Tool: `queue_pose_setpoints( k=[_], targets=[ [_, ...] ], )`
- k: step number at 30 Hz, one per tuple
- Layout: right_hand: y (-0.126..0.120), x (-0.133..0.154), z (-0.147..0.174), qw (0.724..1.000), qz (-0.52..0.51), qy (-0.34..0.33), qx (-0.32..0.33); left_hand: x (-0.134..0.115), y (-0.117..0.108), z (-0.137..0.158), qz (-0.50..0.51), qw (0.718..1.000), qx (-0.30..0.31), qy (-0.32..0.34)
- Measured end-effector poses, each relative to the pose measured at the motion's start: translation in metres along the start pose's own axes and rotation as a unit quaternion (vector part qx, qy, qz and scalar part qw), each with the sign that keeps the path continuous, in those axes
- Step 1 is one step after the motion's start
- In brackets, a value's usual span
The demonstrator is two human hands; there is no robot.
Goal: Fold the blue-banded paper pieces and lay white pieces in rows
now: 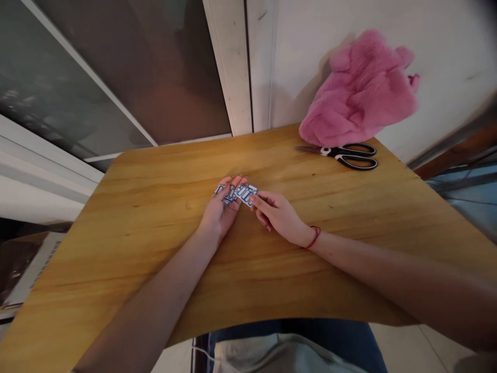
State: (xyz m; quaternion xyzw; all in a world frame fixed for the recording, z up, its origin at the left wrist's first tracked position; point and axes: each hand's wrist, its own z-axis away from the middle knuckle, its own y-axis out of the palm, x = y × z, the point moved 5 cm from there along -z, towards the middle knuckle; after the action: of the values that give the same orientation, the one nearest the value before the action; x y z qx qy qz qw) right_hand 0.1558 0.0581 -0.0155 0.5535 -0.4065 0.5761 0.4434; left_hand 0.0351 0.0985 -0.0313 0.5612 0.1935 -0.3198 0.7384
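Above the middle of the wooden table (155, 217), my left hand (220, 211) is turned palm up. Its fingers are closed on small white paper pieces with blue markings (230, 196). Just to the right, my right hand (277, 215) pinches a white piece with blue outlines (247, 194) between thumb and fingers. That piece reaches the fingertips of my left hand and seems to overlap the others. What is printed on the pieces is too small to read, and how many there are I cannot tell.
At the back right lie black-handled scissors (355, 155), blades pointing left. A pink fluffy cloth or plush thing (361, 93) rests behind them against the white wall (458, 67). Glass panels (128, 62) stand behind the table's left side. A box (33, 269) sits lower at far left.
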Motion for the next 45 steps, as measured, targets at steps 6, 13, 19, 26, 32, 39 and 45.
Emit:
queue_pose_setpoints(
  k=[6, 13, 19, 26, 32, 39, 45],
  targets=[
    [-0.003, 0.002, -0.002, 0.999, 0.025, -0.011, -0.028, 0.011, 0.018, 0.017, -0.035, 0.993, 0.094, -0.068],
    [0.001, 0.004, 0.002, 0.998, 0.063, 0.0, -0.018, 0.019, 0.021, 0.022, -0.08, 0.987, 0.131, -0.053],
    [-0.001, 0.003, 0.004, 0.998, 0.027, 0.016, -0.047, 0.01, 0.015, 0.015, -0.008, 0.996, 0.073, -0.048],
    [0.004, 0.002, 0.001, 0.996, 0.08, -0.005, 0.028, 0.013, 0.027, 0.026, -0.032, 0.988, 0.135, -0.073],
    [0.002, 0.001, 0.001, 0.998, 0.056, 0.004, 0.019, 0.013, 0.016, 0.015, -0.027, 0.994, 0.073, -0.074],
    [0.002, 0.002, 0.001, 1.0, 0.017, 0.013, 0.018, 0.0, 0.002, 0.005, 0.011, 1.0, -0.02, -0.015],
    [-0.001, 0.002, 0.001, 1.0, -0.019, 0.013, -0.007, -0.002, 0.001, 0.006, 0.006, 0.999, -0.033, -0.002]
  ],
)
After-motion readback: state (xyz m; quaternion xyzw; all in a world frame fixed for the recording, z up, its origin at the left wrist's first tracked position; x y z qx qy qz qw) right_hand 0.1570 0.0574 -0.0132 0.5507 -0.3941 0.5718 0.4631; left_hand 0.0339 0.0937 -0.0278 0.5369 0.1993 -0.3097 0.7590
